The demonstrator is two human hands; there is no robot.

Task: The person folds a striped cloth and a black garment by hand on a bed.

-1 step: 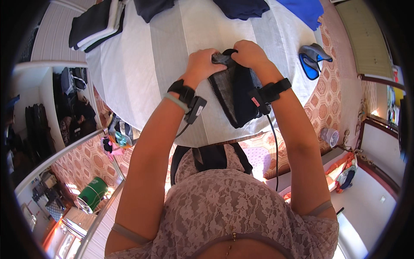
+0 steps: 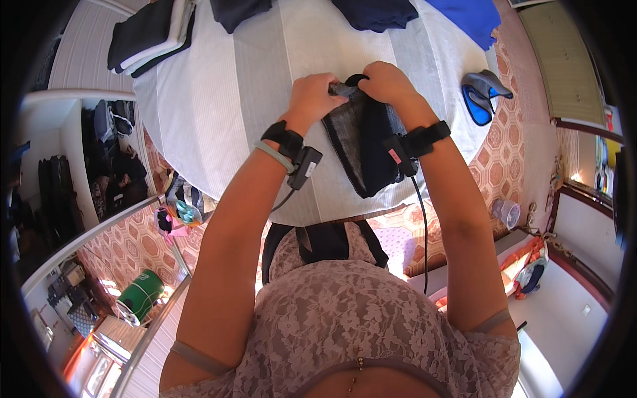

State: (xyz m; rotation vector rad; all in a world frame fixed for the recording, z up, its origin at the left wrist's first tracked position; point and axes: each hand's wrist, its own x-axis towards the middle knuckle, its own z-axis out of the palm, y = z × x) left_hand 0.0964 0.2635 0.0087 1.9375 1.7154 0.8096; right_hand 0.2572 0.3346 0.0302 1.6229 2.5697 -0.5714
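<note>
Left hand (image 2: 312, 96): your fingers are curled tight onto the top edge of the dark grey garment (image 2: 363, 142), pinching the cloth at its left corner, so that side stays put.
Right hand (image 2: 386, 83): closed as well, knuckles up, gripping the same top edge just beside the left hand; the two hands almost touch, which keeps the edge short and taut between them.
Garment: it lies on the table (image 2: 225, 99) near its front edge, right in front of you, folded into a narrow dark shape that runs from your hands back toward your body; its lower end reaches the table's rim.
Why there: you have it in the bare middle of the striped cloth, apart from the other clothes, so nothing gets mixed in.
Wrist bands: a black strap with a small box (image 2: 304, 166) sits on each wrist, cables trailing down.
Around: a stack of folded clothes (image 2: 149, 33) far left, dark blue clothes (image 2: 375, 13) at the far edge, and a blue and grey slipper (image 2: 481, 96) on the floor to your right.
</note>
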